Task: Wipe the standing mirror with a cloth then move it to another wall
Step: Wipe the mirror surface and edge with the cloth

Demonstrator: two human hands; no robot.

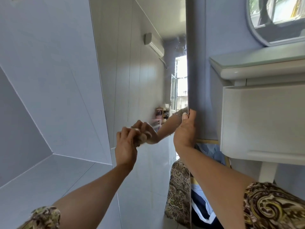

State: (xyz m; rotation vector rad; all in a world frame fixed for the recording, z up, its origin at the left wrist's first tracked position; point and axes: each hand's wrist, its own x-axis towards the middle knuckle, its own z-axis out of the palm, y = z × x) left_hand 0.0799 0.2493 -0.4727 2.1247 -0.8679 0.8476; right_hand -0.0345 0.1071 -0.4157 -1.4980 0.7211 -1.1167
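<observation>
right hand (pixel 185 129) gripping mirror (pixel 140 80), left hand (pixel 126 146) wiping

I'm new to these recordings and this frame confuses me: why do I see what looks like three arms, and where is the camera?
There is one picture, from a camera worn on the person's head, looking forward and down. No machine: just two bare hands. The standing mirror fills the middle of the view, so the extra arm is a reflection. The left hand presses a crumpled cloth against the glass; the right hand grips the mirror's right edge, steadying it. At right stands a pale dressing table with its own rounded mirror above.
</observation>
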